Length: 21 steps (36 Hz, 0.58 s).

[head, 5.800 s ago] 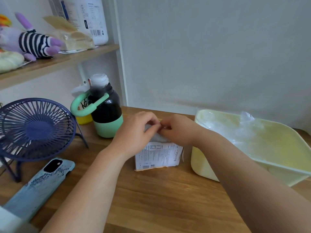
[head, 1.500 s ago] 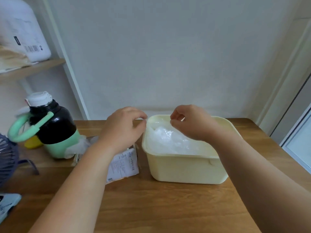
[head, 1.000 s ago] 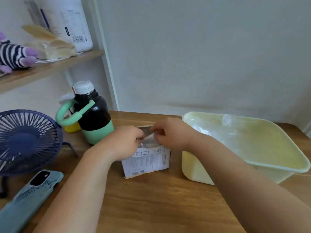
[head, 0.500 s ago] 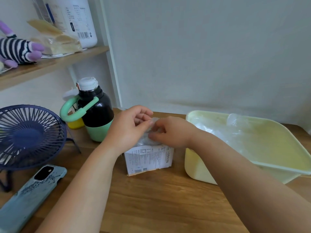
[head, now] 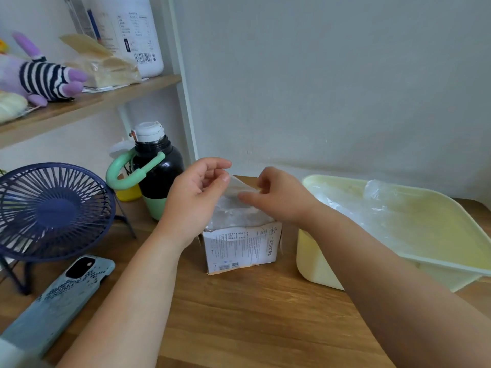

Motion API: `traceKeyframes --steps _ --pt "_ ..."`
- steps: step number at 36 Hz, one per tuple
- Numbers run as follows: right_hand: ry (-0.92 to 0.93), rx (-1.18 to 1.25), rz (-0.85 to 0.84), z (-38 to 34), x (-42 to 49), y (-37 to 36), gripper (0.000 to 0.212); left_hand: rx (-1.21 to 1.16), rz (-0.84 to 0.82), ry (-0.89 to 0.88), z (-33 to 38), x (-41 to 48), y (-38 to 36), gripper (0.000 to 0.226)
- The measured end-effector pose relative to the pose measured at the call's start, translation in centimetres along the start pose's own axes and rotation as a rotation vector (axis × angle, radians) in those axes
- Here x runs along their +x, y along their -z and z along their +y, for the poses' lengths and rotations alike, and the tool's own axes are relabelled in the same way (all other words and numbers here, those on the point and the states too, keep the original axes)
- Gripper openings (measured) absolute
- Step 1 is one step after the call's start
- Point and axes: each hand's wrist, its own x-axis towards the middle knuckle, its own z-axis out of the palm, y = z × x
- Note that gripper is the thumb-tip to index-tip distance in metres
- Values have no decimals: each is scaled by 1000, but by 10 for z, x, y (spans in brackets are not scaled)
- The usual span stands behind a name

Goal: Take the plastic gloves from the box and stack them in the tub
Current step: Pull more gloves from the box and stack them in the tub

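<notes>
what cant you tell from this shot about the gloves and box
Head view only:
- Gloves left in the box: hidden by its walls, the left hand and right hand, which pinch a glove.
- Glove count in the tub: clear film blurs together.
- Box print: too small.

Home desk corner, wooden tabletop (head: 239, 314) under the left hand (head: 196, 192), navy desk fan (head: 53, 211) and cased phone (head: 58, 301) to its left, handled water bottle (head: 156, 168) just behind it, shelf (head: 79, 104) above and left holding a striped plush toy (head: 42, 78), bagged bread (head: 106, 67), a large white jug (head: 135, 30).
</notes>
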Motion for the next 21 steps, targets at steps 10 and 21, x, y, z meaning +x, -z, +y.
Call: traceKeyframes --steps 10,21 --pt "-18 151 137 1 7 0 35 -10 -73 14 0 -2 -5 42" --pt "27 536 288 -12 3 27 38 242 -202 91 0 1 -15 48"
